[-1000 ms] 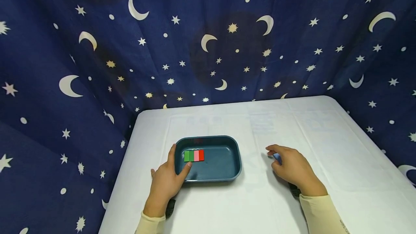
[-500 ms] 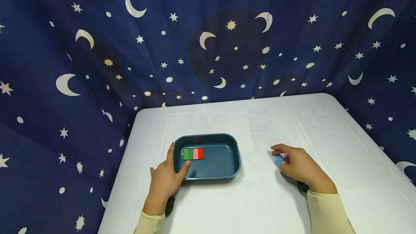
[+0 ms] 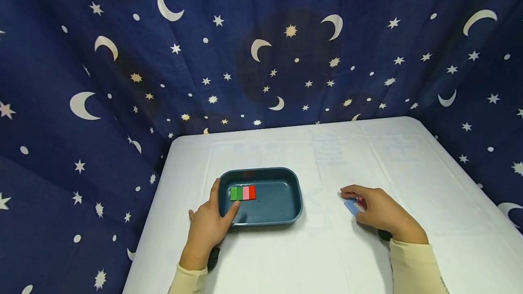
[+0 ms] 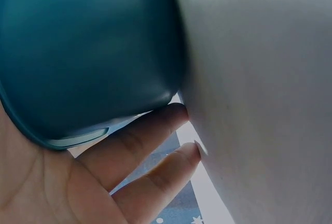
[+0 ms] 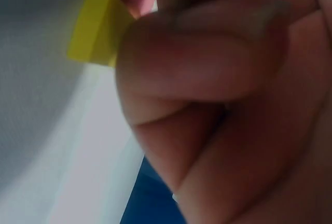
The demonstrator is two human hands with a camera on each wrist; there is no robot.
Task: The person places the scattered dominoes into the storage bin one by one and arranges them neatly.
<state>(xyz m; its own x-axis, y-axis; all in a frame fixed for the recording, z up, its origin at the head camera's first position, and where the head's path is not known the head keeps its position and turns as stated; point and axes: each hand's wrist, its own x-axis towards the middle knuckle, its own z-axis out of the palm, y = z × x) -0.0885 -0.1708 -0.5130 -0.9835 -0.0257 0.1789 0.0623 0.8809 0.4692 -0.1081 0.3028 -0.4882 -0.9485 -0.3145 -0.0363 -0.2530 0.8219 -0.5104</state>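
A dark teal tray [image 3: 282, 221] sits on the white table with a row of light green, green, pink and red blocks [image 3: 243, 193] inside. My left hand [image 3: 208, 230] grips its left end. The thumb lies over the near rim and the fingers lie along the outer wall, against the side in the left wrist view. My right hand [image 3: 386, 212] is low over the table, right of the tray, fingertips and thumb about a blue block [image 3: 351, 206]. A bit of red shows behind it. The right wrist view shows a yellow block [image 5: 98, 27] beyond the curled fingers [image 5: 192, 63].
White cloth covers the table [image 3: 310, 257]. A dark blue curtain [image 3: 229, 58] with moons and stars hangs behind it and on both sides. The tray's right part holds no blocks.
My right hand has shifted right and turned slightly, so more of the blue block and the red bit shows. My left hand and the tray have stayed in place; the head view has tilted slightly.
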